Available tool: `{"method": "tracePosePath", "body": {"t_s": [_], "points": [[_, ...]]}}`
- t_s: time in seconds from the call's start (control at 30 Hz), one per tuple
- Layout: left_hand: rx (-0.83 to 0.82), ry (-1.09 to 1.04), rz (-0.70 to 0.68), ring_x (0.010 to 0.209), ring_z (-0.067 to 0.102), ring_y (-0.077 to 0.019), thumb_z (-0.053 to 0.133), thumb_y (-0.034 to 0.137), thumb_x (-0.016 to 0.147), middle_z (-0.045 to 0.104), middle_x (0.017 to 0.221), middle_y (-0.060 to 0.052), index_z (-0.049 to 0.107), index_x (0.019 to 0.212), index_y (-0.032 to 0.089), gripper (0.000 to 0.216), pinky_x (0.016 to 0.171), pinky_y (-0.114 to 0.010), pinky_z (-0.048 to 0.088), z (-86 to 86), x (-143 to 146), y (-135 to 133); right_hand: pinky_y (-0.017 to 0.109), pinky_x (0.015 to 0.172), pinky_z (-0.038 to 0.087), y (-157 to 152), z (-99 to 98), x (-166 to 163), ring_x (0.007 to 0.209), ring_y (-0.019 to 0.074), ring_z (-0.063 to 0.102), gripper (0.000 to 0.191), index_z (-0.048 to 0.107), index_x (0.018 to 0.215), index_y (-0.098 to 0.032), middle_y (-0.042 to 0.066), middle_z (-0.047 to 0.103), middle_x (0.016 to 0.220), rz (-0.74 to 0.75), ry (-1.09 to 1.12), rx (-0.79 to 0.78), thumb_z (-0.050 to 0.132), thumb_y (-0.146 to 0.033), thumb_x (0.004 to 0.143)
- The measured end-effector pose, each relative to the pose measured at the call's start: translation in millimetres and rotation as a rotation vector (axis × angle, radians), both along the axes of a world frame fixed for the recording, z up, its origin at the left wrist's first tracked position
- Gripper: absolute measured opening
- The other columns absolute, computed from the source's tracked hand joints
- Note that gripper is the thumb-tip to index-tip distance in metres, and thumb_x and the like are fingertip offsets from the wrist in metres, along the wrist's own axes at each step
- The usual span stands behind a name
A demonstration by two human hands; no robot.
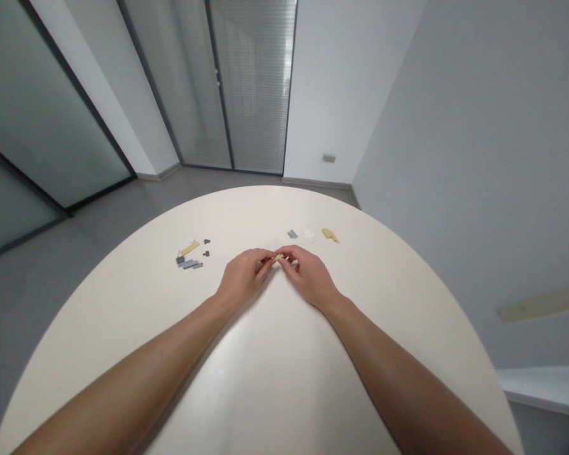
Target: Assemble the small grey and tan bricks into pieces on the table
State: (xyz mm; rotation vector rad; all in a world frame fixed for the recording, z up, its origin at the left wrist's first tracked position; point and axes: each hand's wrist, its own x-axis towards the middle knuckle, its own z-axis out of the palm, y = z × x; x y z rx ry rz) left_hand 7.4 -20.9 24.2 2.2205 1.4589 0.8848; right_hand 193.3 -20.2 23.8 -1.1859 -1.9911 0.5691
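Note:
Both hands meet over the middle of the table, pinching a small tan building-block piece (278, 257) between their fingertips. My left hand (244, 272) grips it from the left, thumb and index finger closed. From the right, my right hand (308, 272) holds the same piece, its other fingers curled under. The fingertips hide much of the piece, so its exact shape is unclear. Beyond my right hand lie grey pieces (292, 234), white pieces (309, 234) and tan pieces (329, 234).
On the left of the round white table (275, 379) lies a group with a long tan piece (189, 248), grey pieces (189, 264) and two small dark pieces, one nearer (206, 253). The table's curved far edge faces a glass door (251, 82) and walls.

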Motion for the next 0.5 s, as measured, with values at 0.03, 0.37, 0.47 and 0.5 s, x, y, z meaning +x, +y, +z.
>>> {"method": "tracePosePath", "body": {"t_s": [0.03, 0.37, 0.47, 0.5], "points": [[-0.004, -0.003, 0.006, 0.091, 0.069, -0.0214, 0.052, 0.033, 0.097, 0.077, 0.103, -0.003, 0.073, 0.105, 0.026, 0.024, 0.082, -0.033, 0.050, 0.2, 0.2, -0.1, 0.031, 0.081, 0.049, -0.2, 0.4, -0.1, 0.088, 0.0159, 0.066, 0.018, 0.066, 0.111, -0.025, 0.002, 0.073, 0.105, -0.005, -0.004, 0.001, 0.053, -0.025, 0.098], [-0.024, -0.006, 0.054, 0.085, 0.069, -0.0199, 0.052, 0.034, 0.097, 0.077, 0.099, -0.001, 0.071, 0.103, 0.025, 0.022, 0.076, -0.032, 0.048, 1.0, 1.9, -0.8, 0.029, 0.076, 0.048, 0.9, -3.3, 0.1, 0.085, 0.0159, 0.066, 0.012, 0.066, 0.106, -0.024, 0.001, 0.073, 0.096, -0.095, 0.002, 0.024, 0.060, -0.028, 0.096], [-0.025, -0.009, 0.061, 0.084, 0.068, -0.0195, 0.053, 0.034, 0.097, 0.077, 0.098, -0.001, 0.071, 0.103, 0.025, 0.022, 0.075, -0.032, 0.047, 0.9, 2.0, -0.9, 0.029, 0.075, 0.048, 1.1, -3.0, 0.1, 0.085, 0.0158, 0.066, 0.012, 0.066, 0.105, -0.024, 0.001, 0.073, 0.095, -0.098, 0.008, 0.018, 0.060, -0.028, 0.096], [-0.025, -0.012, 0.061, 0.084, 0.068, -0.0194, 0.053, 0.034, 0.097, 0.077, 0.098, -0.001, 0.071, 0.103, 0.025, 0.022, 0.075, -0.032, 0.047, 0.9, 2.1, -1.0, 0.029, 0.075, 0.048, 1.0, -2.7, 0.1, 0.085, 0.0158, 0.066, 0.012, 0.066, 0.105, -0.024, 0.001, 0.073, 0.095, -0.097, 0.010, 0.016, 0.059, -0.028, 0.096]]}}
